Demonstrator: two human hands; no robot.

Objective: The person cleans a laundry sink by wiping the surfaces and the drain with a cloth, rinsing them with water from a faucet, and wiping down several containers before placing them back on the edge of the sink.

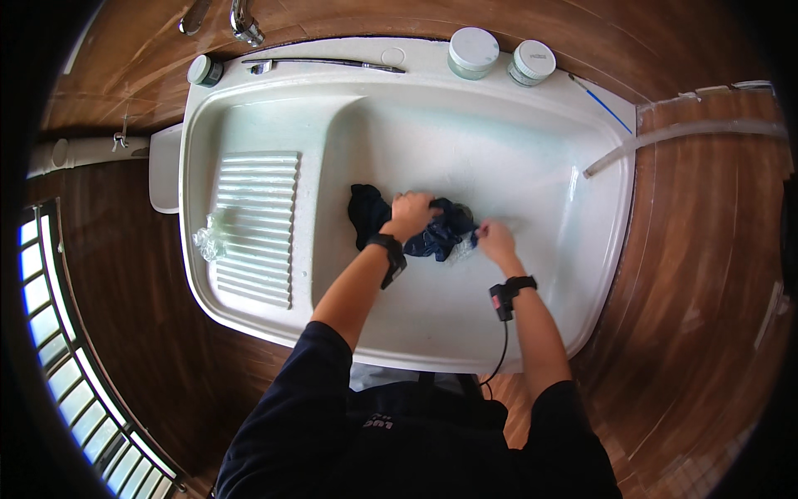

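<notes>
A dark navy cloth (439, 234) lies bunched in the basin of a white laundry sink (399, 305). My left hand (411, 215) grips its left side from above, with the fingertips partly hidden. At the cloth's right end, my right hand (496, 240) pinches an edge between thumb and fingers. Just left of my left hand is another dark cloth portion (368, 212); whether it joins the first piece is hidden by the hand. Some clear water or suds shows beneath the cloth near my right hand.
Left of the basin is a ribbed washboard (257, 231) with crumpled clear plastic (212, 237) on it. Along the back ledge are a small jar (205, 71), a long paintbrush (330, 62), two lidded jars (474, 53) and a thin blue brush (601, 105). A hose (679, 132) hangs over the right rim.
</notes>
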